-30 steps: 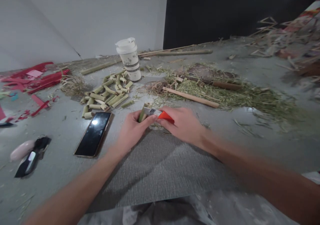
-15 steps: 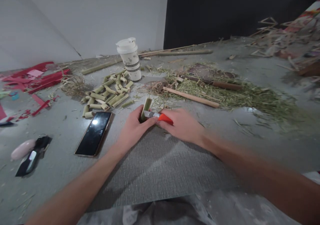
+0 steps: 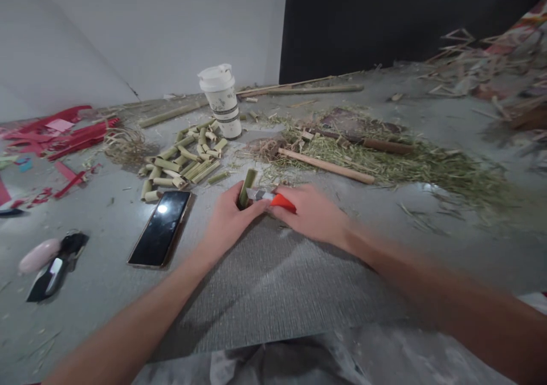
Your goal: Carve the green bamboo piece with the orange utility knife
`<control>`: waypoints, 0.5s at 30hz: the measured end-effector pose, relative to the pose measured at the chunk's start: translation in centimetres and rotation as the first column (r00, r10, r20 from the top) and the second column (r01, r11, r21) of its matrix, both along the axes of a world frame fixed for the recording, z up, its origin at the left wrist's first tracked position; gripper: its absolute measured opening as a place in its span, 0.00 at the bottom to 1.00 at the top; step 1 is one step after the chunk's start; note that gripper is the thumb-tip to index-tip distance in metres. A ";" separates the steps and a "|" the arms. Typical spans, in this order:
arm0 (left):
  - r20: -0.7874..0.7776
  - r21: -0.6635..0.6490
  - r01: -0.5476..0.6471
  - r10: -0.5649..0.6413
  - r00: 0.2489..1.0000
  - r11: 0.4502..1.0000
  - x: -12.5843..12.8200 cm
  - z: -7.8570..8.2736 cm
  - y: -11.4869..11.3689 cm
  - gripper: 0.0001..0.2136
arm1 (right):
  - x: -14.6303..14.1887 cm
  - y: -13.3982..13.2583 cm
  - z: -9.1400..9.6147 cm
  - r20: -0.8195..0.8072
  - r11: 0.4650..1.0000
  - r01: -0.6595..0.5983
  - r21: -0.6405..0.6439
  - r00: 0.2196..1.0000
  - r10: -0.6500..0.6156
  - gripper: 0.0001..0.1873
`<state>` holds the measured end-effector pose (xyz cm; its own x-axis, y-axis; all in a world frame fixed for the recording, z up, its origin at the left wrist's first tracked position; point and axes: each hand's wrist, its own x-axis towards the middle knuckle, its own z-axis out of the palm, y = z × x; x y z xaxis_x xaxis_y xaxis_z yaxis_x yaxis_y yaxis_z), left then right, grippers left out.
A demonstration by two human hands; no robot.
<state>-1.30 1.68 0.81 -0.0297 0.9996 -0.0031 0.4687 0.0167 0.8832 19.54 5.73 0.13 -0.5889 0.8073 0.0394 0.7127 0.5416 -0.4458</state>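
Observation:
My left hand [image 3: 231,217] is closed around a short green bamboo piece [image 3: 247,187], whose upper end sticks out above the fingers at a slight tilt. In my right hand [image 3: 314,211] is a utility knife [image 3: 284,203] with a red-orange handle. Its metal blade points left and lies close beside the bamboo; whether the edge touches it I cannot tell. The left thumb reaches toward the blade's base, so the two hands nearly meet. Beneath them lies a grey textured board [image 3: 277,288]. The bamboo's lower end is hidden by my left hand.
Left of my hands lie a phone [image 3: 160,231] and a pile of cut bamboo pieces [image 3: 183,160]. A lidded paper cup [image 3: 224,103] stands behind the pile. A hammer with a wooden handle [image 3: 327,166] rests on green shavings [image 3: 427,171]. Red strips [image 3: 81,134] are at far left.
The bamboo piece has tilted slightly and its top sits a little lower and further left. The knife stays beside it, with the blade now a bit apart from the bamboo's face.

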 end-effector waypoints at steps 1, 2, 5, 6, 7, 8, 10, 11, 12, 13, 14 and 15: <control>0.011 -0.002 0.006 -0.006 1.000 1.000 0.0 -0.1 0.1 0.13 | 0.0 0.1 -0.1 0.005 1.000 -0.001 -0.002 1.000 0.001 0.17; 0.024 -0.010 0.008 -0.008 1.000 1.000 -0.1 -0.2 0.1 0.13 | 0.0 0.1 -0.1 0.009 1.000 -0.004 -0.001 1.000 0.004 0.18; 0.090 -0.062 -0.007 0.013 0.996 0.998 -0.1 -0.6 0.0 0.19 | 0.1 -0.1 0.2 0.002 1.000 0.001 0.006 1.000 -0.001 0.17; 0.117 -0.081 -0.012 0.022 0.993 0.997 -0.1 -0.6 -0.1 0.21 | 0.1 -0.2 0.4 -0.003 1.000 0.003 0.013 1.000 -0.003 0.17; 0.141 -0.098 -0.016 0.029 0.990 0.995 0.0 -0.6 -0.2 0.23 | 0.1 -0.3 0.6 -0.009 1.000 0.006 0.025 1.000 -0.006 0.17; 0.157 -0.109 -0.019 0.036 0.987 0.994 0.0 -0.6 -0.3 0.24 | 0.1 -0.4 0.7 -0.012 0.999 0.009 0.040 1.000 -0.008 0.17; 0.147 -0.125 -0.029 0.048 0.988 0.992 0.1 -0.4 -0.5 0.25 | 0.1 -0.5 0.9 -0.016 0.998 0.009 0.063 1.000 -0.008 0.16; 0.117 -0.127 -0.036 0.051 0.992 0.991 0.1 -0.2 -0.5 0.25 | 0.1 -0.5 0.9 -0.016 0.998 0.010 0.062 1.000 -0.009 0.17; 0.077 -0.121 -0.044 0.053 0.996 0.992 0.1 -0.1 -0.5 0.25 | 0.1 -0.5 0.8 -0.015 0.999 0.010 0.054 1.000 -0.009 0.17; 0.036 -0.107 -0.048 0.053 0.998 0.993 0.2 0.1 -0.5 0.24 | 0.1 -0.4 0.8 -0.010 0.999 0.009 0.040 1.000 -0.009 0.18; 0.002 -0.086 -0.047 0.047 0.999 0.995 0.2 0.2 -0.4 0.22 | 0.1 -0.3 0.7 -0.002 1.000 0.007 0.027 1.000 -0.007 0.18; -0.018 -0.060 -0.038 0.037 0.999 0.997 0.2 0.2 -0.3 0.20 | 0.0 -0.2 0.5 0.007 1.000 0.004 0.015 1.000 -0.005 0.19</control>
